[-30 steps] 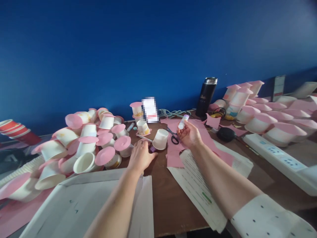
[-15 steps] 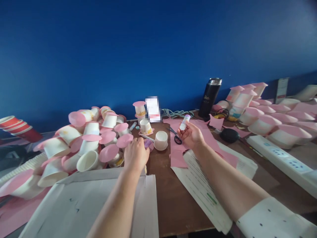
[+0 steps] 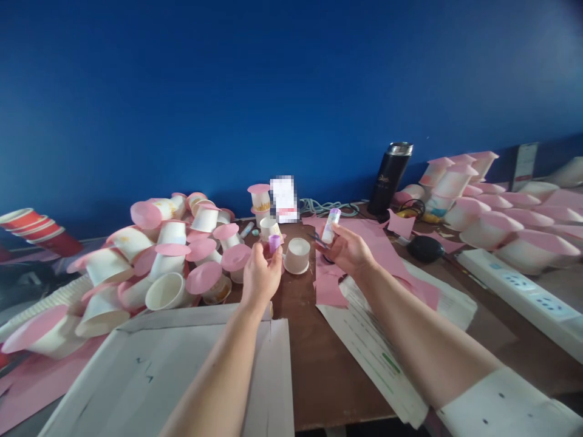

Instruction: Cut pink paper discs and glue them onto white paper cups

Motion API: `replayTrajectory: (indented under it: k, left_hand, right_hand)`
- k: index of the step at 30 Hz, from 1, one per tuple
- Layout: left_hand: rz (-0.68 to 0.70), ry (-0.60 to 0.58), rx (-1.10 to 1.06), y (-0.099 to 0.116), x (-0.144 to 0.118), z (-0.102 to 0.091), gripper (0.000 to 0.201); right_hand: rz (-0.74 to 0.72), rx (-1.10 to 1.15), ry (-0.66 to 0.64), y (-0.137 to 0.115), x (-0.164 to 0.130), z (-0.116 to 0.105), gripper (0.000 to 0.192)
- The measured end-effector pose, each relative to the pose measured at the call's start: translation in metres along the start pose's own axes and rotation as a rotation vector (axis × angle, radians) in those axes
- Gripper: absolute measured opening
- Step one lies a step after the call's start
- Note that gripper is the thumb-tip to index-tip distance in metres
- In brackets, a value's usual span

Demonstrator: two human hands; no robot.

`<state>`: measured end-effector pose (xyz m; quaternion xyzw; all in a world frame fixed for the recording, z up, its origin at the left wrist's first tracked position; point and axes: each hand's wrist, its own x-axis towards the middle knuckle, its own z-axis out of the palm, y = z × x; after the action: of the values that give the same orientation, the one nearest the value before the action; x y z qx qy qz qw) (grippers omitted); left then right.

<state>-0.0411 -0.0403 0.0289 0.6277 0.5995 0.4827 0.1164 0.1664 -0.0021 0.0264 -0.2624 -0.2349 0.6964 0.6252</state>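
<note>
Pinching a small purple cap point(image 3: 274, 243) between the fingertips of your left hand point(image 3: 261, 276), you are lifting it above the brown table point(image 3: 319, 376), while your right hand point(image 3: 347, 250) is gripping a slim white glue stick point(image 3: 330, 226) upright over the flat pink paper scraps point(image 3: 378, 249). Between your hands a white paper cup point(image 3: 297, 255) is standing mouth up; what it holds cannot be seen. To the left, paper cups with round pink lids point(image 3: 173, 261) are lying heaped, some open and showing hollow insides.
</note>
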Motion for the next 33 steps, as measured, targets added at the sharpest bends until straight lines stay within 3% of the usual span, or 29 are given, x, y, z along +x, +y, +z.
replayTrajectory:
  k: [5,13,18,24,33]
  left_hand:
    - [-0.083,-0.184,-0.095,-0.006,-0.001,0.008,0.029]
    - [-0.123,-0.181,-0.263,-0.015,0.001,0.015,0.037]
    - [0.034,-0.123,-0.227,-0.003,0.000,0.005,0.033]
    - [0.288,-0.069,-0.058,0.006,-0.007,0.000,0.025]
    - [0.349,-0.106,0.084,0.003,-0.008,0.001,0.027]
  right_hand:
    - [0.026,-0.034,-0.031,0.002,-0.001,0.000,0.009]
    - [-0.041,0.003,-0.059,0.001,-0.003,0.002,0.005]
    - [-0.147,-0.023,-0.062,0.000,-0.008,0.013,0.007]
    - [-0.330,-0.230,-0.172,0.004,-0.022,0.034,0.019]
    - [-0.395,-0.458,-0.202,0.011,-0.027,0.037,0.027]
